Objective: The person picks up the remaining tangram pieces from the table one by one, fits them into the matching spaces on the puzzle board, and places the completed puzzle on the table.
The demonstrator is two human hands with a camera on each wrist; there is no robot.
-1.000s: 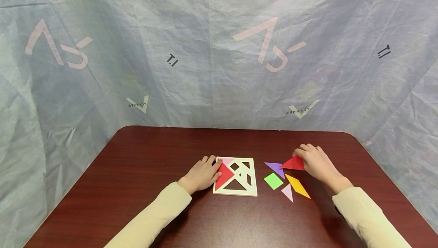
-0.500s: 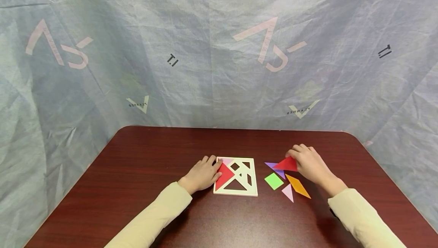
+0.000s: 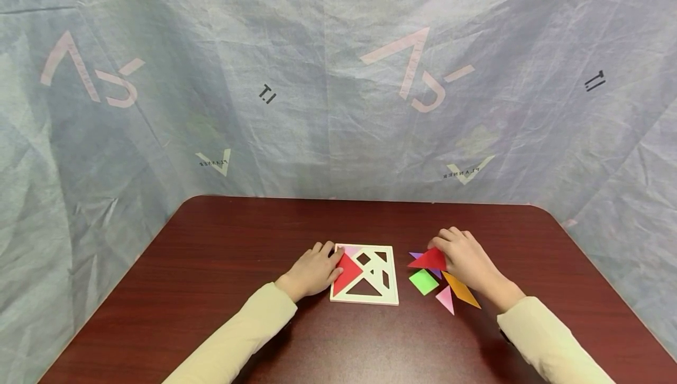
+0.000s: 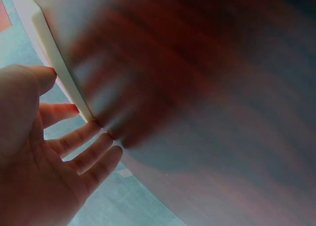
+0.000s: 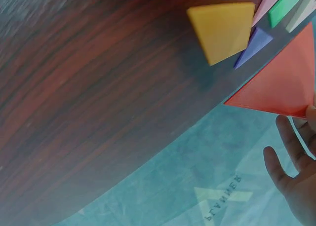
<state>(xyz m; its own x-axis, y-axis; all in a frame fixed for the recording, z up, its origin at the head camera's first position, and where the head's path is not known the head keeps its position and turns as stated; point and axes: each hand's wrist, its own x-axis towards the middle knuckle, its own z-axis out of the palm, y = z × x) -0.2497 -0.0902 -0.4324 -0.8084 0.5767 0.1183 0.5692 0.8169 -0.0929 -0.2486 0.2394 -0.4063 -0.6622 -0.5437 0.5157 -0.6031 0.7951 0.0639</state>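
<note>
My left hand [image 3: 312,272] rests at the left edge of a white tangram board [image 3: 375,281], thumb and index finger touching it. In the left wrist view its fingers lie fairly straight along the board's pale edge [image 4: 61,68]. A large red triangle [image 3: 345,274] and a pink triangle [image 3: 351,250] sit in the board; its other cutouts show dark table. My right hand [image 3: 468,260] pinches a second large red triangle [image 3: 431,259], tilted above a purple triangle [image 3: 414,254] and partly hiding it. The right wrist view shows that red triangle [image 5: 281,78] at the fingertips.
Right of the board lie a green square [image 3: 424,282], a small pink triangle [image 3: 446,300] and an orange-yellow parallelogram [image 3: 462,291]. All stand on a dark red-brown table [image 3: 254,225]. A grey printed cloth [image 3: 328,107] hangs behind the far edge.
My right hand has moved left with the red triangle, which now covers much of the purple one. The left hand and the board have stayed put.
</note>
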